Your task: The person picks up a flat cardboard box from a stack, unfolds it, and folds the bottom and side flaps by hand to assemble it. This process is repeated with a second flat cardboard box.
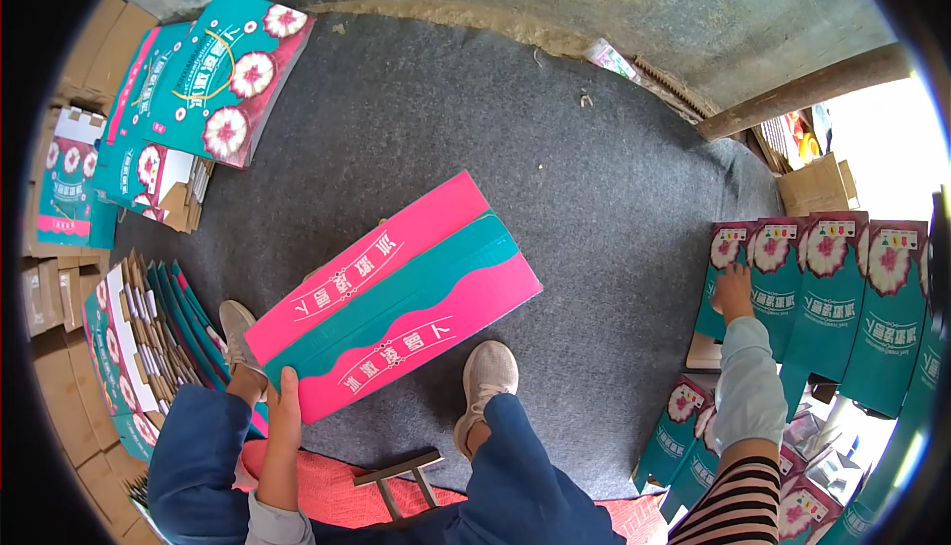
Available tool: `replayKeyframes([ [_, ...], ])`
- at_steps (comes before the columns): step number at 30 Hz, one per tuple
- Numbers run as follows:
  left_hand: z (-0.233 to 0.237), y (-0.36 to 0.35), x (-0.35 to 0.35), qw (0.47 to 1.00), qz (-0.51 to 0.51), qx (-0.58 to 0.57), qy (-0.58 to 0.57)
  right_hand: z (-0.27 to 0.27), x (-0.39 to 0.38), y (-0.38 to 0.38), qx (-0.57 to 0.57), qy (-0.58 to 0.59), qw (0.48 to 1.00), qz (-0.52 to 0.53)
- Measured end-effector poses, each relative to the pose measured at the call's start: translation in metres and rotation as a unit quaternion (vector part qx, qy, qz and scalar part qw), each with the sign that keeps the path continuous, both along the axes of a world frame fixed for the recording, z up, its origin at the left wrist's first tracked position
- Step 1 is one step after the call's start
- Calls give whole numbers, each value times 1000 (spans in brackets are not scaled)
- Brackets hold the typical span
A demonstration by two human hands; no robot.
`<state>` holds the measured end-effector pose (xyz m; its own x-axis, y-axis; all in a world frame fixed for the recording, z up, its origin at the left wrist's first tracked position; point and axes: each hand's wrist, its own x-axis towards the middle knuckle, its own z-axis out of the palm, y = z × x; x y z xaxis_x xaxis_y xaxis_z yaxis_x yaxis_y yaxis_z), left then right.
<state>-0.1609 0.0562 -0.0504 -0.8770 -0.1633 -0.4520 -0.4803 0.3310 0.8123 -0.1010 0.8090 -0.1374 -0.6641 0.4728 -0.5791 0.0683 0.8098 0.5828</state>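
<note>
Centre frame: pink-and-teal box (pixel 396 292) held over grey mat (pixel 594 178); long axis runs lower left to upper right; left hand (pixel 284 408) grip clenched on its lower-left edge; right hand (pixel 734 292) at far right, touching standing teal boxes (pixel 827 287), grip state cannot tell; well apart from the box.
</note>
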Motion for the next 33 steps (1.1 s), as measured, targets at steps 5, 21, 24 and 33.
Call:
replayKeyframes([
  [5,-3,0,-5,999,-2,46,-22,21,-78,-140,-581,260,713,-293],
  [21,-50,280,-2,909,-354,34,216,63,91,-126,-550,518,535,-379],
  [24,-84,317,22,883,-424,40,195,-9,166,-93,-471,584,499,-433],
  [33,-98,376,14,843,-536,21,-27,-146,255,-29,-497,654,37,-570],
])
